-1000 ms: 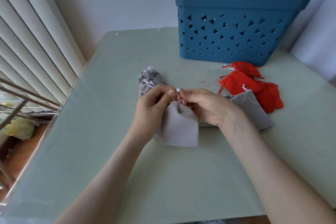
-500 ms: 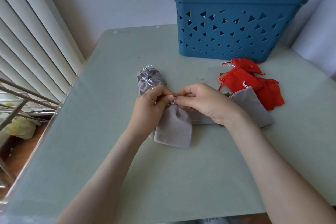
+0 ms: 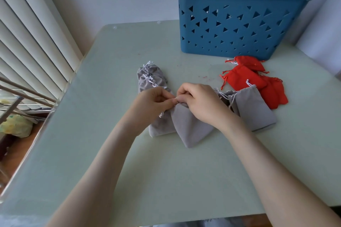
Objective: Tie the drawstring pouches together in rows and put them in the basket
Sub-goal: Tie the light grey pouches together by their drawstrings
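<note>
Room: blinds fill your left side, and a pale green table runs under everything.
Tied pouches: a grey bunch lies left of centre, necks gathered and cords knotted, just beyond your left hand.
Left hand: your fingers are curled and your thumb and forefinger pinch the mouth of the middle pouch.
Middle pouch: it is grey, lies on the table with its neck up between your two hands, and fans out toward you. A neighbour pouch touches its left edge under your wrist.
Right hand: it is curled over the same neck, fingertips meeting your left. The cord itself is hidden between them.
Loose pouch: it is grey and flat, its cord lying slack, just right of your right wrist.
Red pouches: they sit in a small heap further right, touching the loose pouch. Whether any are joined can't be told.
Basket: it is blue and stands at the back right, and its inside is out of sight.
Progress: you look partway through the grey row, with this knot in hand. The loose grey pouch, the red ones and all the loading seem left to do.
</note>
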Motion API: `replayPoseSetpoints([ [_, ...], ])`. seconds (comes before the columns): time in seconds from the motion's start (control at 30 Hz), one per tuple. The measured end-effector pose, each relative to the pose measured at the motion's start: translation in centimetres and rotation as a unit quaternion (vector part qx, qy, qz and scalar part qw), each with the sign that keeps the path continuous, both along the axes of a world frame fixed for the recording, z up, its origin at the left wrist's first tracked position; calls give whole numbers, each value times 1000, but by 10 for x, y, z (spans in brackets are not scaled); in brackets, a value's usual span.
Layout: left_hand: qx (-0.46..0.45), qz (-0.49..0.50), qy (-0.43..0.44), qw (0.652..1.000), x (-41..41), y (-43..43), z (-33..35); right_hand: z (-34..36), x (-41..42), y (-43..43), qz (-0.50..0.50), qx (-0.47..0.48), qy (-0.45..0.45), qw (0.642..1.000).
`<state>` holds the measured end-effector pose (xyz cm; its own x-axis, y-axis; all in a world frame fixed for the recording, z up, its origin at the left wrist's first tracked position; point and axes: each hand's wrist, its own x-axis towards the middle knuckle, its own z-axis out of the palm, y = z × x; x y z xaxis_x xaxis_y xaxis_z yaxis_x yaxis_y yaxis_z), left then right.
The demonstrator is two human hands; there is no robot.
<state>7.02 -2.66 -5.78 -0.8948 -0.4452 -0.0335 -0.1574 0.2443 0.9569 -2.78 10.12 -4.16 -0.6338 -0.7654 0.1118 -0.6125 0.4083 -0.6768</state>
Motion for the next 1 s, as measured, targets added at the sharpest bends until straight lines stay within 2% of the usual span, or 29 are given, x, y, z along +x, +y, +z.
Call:
replayPoseSetpoints([
  [0.17, -189, 57, 15, 980, -3, 12, -1, -3, 0, -2, -16, 10, -9, 1000],
  [0.3, -292, 91, 51, 951, -4, 17, -5, -4, 1, -5, -25, -29, -74, 997],
  [0.43, -356, 108, 101, 923, -4, 14, -10, -4, 0, -4, -8, -81, -138, 987],
  [0.63, -378, 103, 175, 903, -2, 14, -9, -1, -3, -1, 61, -155, -326, 931],
  [0.73, -376, 108, 193, 900, -3, 13, -9, 0, -4, 0, 88, -162, -311, 932],
  [1.0, -372, 120, 202, 898, -1, 10, -9, -5, -5, -5, 42, -188, -201, 960],
])
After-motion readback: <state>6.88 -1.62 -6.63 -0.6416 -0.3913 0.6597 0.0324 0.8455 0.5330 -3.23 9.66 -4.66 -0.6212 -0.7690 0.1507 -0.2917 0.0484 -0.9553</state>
